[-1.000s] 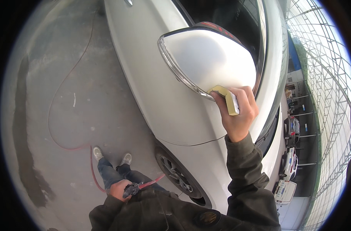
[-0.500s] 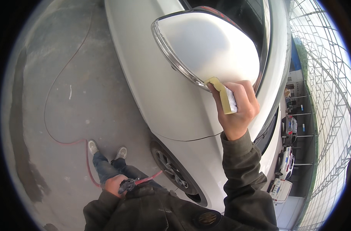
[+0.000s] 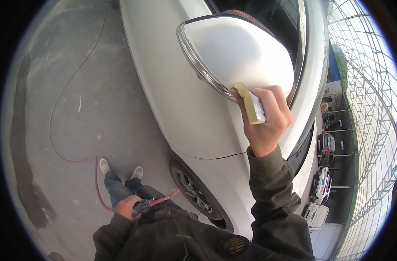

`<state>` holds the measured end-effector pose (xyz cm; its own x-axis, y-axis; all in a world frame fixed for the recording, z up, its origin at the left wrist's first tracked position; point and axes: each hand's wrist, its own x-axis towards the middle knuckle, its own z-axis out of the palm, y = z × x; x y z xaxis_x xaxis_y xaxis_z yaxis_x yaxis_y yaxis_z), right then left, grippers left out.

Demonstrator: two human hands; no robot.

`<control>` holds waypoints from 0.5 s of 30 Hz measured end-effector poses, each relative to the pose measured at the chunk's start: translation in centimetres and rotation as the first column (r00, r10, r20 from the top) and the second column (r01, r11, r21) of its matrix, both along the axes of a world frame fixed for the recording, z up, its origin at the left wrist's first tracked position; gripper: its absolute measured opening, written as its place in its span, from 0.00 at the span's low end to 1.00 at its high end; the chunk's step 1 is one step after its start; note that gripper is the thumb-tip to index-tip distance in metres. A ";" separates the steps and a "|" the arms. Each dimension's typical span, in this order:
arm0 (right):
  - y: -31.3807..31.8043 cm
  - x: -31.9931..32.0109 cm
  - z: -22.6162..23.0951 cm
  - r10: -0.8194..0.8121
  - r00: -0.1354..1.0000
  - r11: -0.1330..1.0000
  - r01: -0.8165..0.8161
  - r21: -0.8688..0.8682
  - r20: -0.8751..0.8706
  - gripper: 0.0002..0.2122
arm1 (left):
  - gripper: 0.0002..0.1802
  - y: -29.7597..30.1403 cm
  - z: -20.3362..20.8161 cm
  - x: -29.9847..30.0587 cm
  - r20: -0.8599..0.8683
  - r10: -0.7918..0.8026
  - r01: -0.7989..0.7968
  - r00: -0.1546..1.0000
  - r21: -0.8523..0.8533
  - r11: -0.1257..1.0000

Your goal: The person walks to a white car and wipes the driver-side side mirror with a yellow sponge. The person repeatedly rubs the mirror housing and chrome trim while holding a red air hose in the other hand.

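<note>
My right hand (image 3: pixel 270 124) is closed on a yellow sponge block (image 3: pixel 251 111) with a white side, gripped between thumb and fingers. The block's far end meets the lower edge of the white side-mirror cover (image 3: pixel 246 56), near its clear and chrome trim strip (image 3: pixel 198 69). A hazy, greyish patch shows on the cover. Down by my waist, my left hand (image 3: pixel 126 205) is wrapped round a dark, crumpled-looking fitting (image 3: pixel 141 208) with a red hose (image 3: pixel 165 198) coming out of it. I cannot make out exactly what the fitting is.
The white car (image 3: pixel 185 113) fills the middle, its front wheel (image 3: pixel 194 191) close to my legs. More thin red hose (image 3: pixel 61 93) trails across the grey floor (image 3: pixel 107 108) on the left. Parked vehicles (image 3: pixel 322 187) line the right under a translucent framed roof (image 3: pixel 368 78).
My right hand and the sponge block have shifted slightly upward in the picture, still at the mirror's lower edge. My left hand keeps its hold by my waist.
</note>
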<state>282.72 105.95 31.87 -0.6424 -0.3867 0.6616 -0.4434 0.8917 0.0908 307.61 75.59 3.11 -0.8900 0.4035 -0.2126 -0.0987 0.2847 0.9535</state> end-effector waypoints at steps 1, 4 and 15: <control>-0.1 -0.1 -0.1 0.002 1.000 1.000 -0.002 0.018 -0.013 0.15 | 0.18 0.2 0.3 -0.2 0.007 0.003 -0.003 1.000 0.009 1.000; 1.4 0.8 -0.2 -0.025 1.000 0.999 0.024 0.021 0.014 0.15 | 0.19 -0.2 1.0 -0.4 -0.016 -0.045 0.045 0.999 0.003 0.999; 2.8 1.9 0.3 -0.071 0.997 0.995 0.073 -0.070 0.030 0.13 | 0.19 0.9 1.0 -1.5 0.008 -0.163 0.163 0.987 -0.012 0.987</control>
